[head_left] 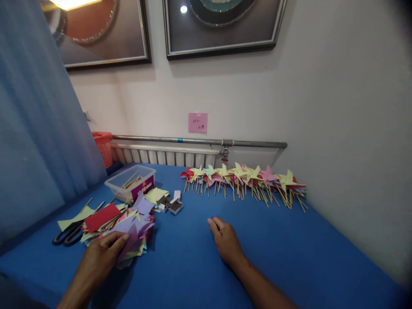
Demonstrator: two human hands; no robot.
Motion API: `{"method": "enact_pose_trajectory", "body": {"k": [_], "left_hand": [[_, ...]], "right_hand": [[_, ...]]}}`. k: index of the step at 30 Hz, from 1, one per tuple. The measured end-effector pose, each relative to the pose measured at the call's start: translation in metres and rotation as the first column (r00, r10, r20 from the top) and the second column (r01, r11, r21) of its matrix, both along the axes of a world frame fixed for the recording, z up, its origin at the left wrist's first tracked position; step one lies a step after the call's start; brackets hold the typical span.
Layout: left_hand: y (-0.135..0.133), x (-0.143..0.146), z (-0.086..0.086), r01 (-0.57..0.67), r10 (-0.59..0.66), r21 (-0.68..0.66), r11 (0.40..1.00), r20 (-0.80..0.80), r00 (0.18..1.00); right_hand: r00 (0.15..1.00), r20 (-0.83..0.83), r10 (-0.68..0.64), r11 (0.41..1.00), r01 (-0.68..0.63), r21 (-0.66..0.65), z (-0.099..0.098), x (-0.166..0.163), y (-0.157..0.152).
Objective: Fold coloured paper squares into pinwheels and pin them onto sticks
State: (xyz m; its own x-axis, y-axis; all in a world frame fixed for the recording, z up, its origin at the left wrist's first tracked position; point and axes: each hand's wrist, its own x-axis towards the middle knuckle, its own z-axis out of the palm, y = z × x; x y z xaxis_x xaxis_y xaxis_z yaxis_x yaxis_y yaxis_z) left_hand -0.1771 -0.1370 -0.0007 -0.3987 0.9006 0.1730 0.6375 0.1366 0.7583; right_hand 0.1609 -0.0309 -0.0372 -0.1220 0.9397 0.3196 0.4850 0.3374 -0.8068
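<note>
Head view: your left hand [104, 251] is at the near edge of a heap of cut paper [138, 227], thumb against a purple sheet [130, 244]; fingertips are hidden, so whether they pinch it cannot be told. Your right hand [223, 238] is off to the right over the blue table [193, 266], fingers curled closed; whether a small item sits inside cannot be told. Crowding the heap on its left are black-handled scissors [69, 235], partly covered by paper, and a red card [102, 217] lies on top. Behind the heap stands a clear plastic box [116, 184] with sticks [131, 182] in it; small open boxes [175, 207] sit just right of the heap, their dark contents too small to identify. Finished pinwheels [238, 171] lie in an overlapping row near the wall, well apart from both hands; those underneath are largely covered. A blue curtain [41, 120] hides part of the red basket [104, 148]. Both framed pictures [222, 51] are cut off at the top. Writing on the pink note [198, 122] is hard to read.
</note>
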Motion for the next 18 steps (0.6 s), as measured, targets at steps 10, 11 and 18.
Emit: {"method": "enact_pose_trajectory", "body": {"k": [10, 11, 18], "left_hand": [[-0.001, 0.009, 0.01, -0.218, 0.281, 0.237, 0.947, -0.275, 0.92], [-0.002, 0.011, 0.014, -0.224, 0.301, 0.268, 0.937, -0.296, 0.906], [0.012, 0.049, 0.05, -0.221, 0.268, 0.285, 0.933, -0.138, 0.953]], "right_hand": [[1.0, 0.012, 0.003, 1.0, -0.003, -0.016, 0.001, 0.001, -0.001], [1.0, 0.007, 0.001, 1.0, -0.001, -0.012, 0.0, 0.001, -0.001], [0.998, -0.065, -0.007, 1.0, 0.009, 0.019, 0.003, -0.001, -0.001]]}}
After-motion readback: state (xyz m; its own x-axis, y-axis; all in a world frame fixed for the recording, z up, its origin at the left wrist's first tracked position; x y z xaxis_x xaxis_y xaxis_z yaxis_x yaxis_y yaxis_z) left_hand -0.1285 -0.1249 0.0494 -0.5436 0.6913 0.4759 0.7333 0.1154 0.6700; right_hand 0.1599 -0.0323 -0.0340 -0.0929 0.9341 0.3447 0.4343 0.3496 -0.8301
